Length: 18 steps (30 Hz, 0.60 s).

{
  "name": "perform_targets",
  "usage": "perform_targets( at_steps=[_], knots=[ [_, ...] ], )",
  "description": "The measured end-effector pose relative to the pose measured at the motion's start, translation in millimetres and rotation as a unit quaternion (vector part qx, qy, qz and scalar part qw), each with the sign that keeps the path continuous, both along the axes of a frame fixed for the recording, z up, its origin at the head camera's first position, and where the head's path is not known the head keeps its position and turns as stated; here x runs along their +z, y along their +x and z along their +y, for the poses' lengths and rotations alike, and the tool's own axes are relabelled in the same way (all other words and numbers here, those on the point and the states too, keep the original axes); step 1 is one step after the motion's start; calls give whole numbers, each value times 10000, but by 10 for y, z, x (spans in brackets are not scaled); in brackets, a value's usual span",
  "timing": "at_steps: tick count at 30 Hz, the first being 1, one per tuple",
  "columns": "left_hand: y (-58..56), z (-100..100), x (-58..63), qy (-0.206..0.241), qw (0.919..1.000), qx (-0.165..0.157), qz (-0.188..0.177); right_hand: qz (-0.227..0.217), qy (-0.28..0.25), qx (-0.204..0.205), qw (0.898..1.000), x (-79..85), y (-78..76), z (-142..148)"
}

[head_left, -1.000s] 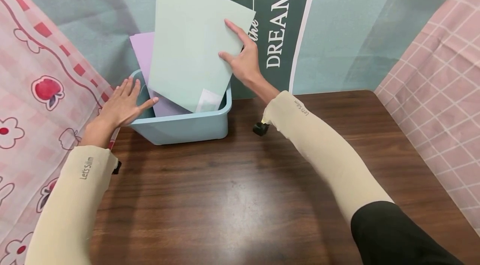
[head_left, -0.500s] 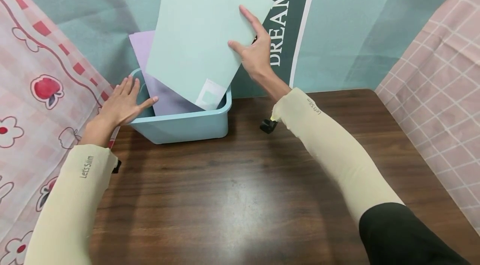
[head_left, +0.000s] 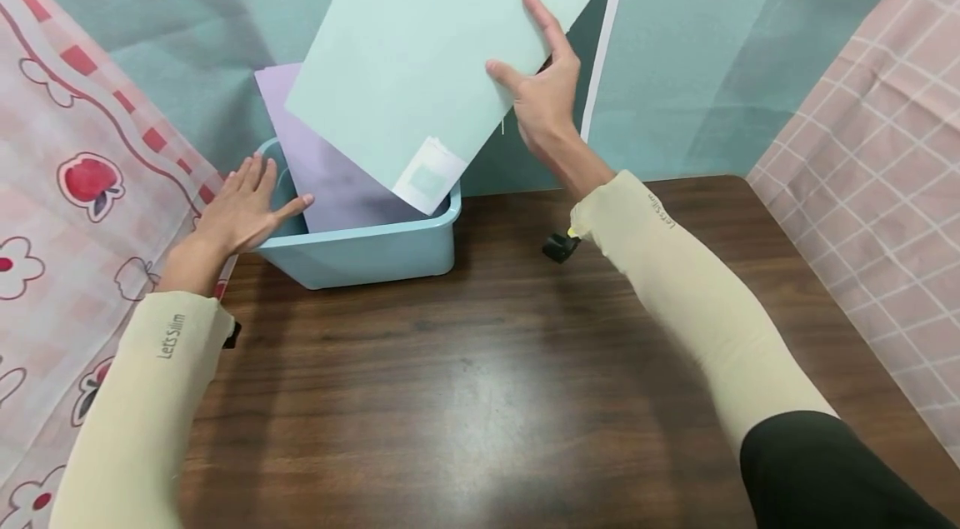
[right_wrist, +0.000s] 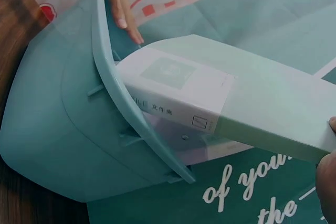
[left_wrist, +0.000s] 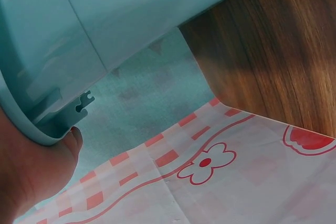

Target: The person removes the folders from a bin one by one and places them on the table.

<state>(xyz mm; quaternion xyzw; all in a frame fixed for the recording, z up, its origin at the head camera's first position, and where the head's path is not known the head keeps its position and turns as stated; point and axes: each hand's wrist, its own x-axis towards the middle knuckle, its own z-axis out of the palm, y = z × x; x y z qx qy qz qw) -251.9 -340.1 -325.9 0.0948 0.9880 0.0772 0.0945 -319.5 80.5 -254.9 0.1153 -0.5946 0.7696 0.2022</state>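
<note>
My right hand (head_left: 551,100) holds a mint-green file folder (head_left: 427,46) by its right edge, thumb and one finger on the near face, other fingers hidden behind. Tilted above a light blue plastic bin (head_left: 367,258), the folder has a white label at its lower corner; the right wrist view shows this label (right_wrist: 168,74) wrapping onto the spine. A purple folder (head_left: 326,175) leans inside the bin, partly covered by the green one. My left hand (head_left: 236,217) rests on the bin's left rim, fingers straight and thumb spread over the inside.
The bin stands on a brown wooden table (head_left: 465,396) near its back edge. A pink apple-print cloth (head_left: 90,179) hangs at the left, a pink checked cloth (head_left: 885,154) at the right. Behind is a blue cloth backdrop (head_left: 712,54) with a dark lettered panel.
My right hand has moved up and right, drawing the green folder higher, with its label now fully in sight. The left hand, the bin and the purple folder stay about where they were.
</note>
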Motion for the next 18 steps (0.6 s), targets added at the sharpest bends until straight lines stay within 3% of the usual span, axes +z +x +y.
perform_targets(
  at_steps=[18],
  knots=[
    [-9, -6, -11, -11, 10000, 14, 3, -12, -723, 43, 9974, 123, 126, 382]
  ],
)
